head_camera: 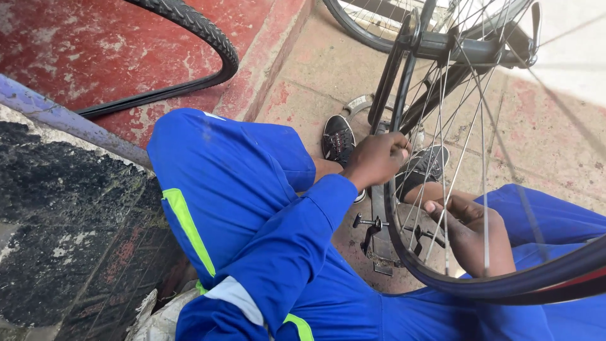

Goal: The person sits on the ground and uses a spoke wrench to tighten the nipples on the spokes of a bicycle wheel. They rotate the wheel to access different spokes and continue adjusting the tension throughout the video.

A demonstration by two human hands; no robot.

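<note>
Gripping the bicycle wheel [442, 189] at its rim, left hand [377, 159] closed near the frame [404, 76] | right hand [470, 221] loosely curled behind spokes [464, 136], touching them | loose tyre [189, 44] on red floor [76, 44], well apart.

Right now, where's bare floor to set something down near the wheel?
Free: the tan concrete floor between the red painted step and the black bicycle fork; also right of the spoked wheel. Crowded: around the black sneakers, where the left hand and right hand sit among spokes.
</note>
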